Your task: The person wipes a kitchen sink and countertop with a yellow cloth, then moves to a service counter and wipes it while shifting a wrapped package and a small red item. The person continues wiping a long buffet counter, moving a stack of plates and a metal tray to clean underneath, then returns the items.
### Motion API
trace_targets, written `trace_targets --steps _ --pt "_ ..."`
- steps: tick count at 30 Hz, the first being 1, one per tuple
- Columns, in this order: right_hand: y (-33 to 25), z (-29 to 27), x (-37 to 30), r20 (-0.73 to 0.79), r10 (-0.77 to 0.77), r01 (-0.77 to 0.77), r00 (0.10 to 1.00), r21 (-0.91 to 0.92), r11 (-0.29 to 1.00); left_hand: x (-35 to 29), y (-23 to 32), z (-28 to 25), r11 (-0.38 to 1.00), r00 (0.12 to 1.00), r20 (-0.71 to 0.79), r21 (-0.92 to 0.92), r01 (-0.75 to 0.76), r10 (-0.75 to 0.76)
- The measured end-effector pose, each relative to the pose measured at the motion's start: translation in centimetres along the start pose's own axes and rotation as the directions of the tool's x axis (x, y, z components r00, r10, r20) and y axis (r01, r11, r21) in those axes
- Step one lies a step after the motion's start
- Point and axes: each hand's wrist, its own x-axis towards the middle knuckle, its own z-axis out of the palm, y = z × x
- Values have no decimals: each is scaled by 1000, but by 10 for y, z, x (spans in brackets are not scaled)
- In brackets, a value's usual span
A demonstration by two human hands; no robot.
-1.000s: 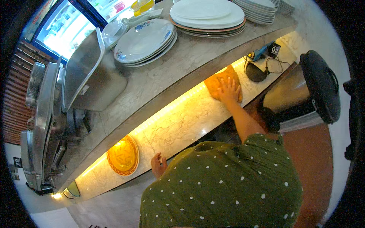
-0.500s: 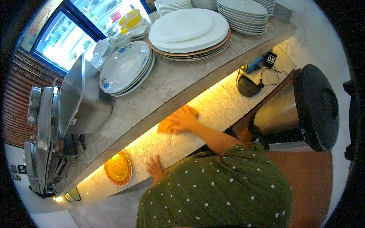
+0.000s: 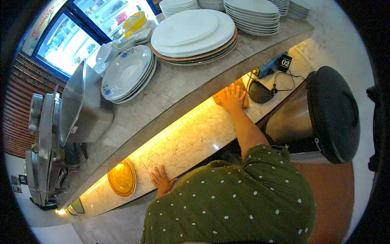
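Observation:
My right hand lies flat with its fingers spread on a folded orange-brown cloth, pressing it against the lower marble shelf near the light strip. Just right of the cloth lies a dark, rounded piece with a thin black cord. My left hand rests palm down near the shelf's front edge, fingers apart and holding nothing. To its left sits a yellow-orange oval plate with a patterned rim.
The upper marble counter overhangs the shelf, bearing stacked white plates, flowered plates and steel pans. A blue tool-like object and a black number tag lie at the shelf's right end. A black-lidded steel bin stands right.
My right hand and the cloth have slid right and away along the shelf, up to the dark corded piece. My left hand stays on the shelf near the front edge.

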Motion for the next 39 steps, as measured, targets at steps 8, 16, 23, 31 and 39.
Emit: trace_targets --steps 8,16,23,31,39 --pt "-22 -64 -58 244 208 -213 947 -8 977 -3 2 1 1000 998 -64 -8 10 -10" --pt "-49 -87 -88 338 355 -356 871 -62 932 13 -14 24 850 962 -263 521 74 78" --pt "-65 -60 -138 159 371 -365 915 -66 929 12 -61 -28 887 913 17 -246 -392 408" --pt "-127 -66 -210 151 318 -312 936 -65 948 -31 -83 -79 554 959 61 -825 -108 277" --pt "-252 -131 -276 579 -3 -83 816 122 989 -8 -54 -103 536 944 -17 -820 -202 330"
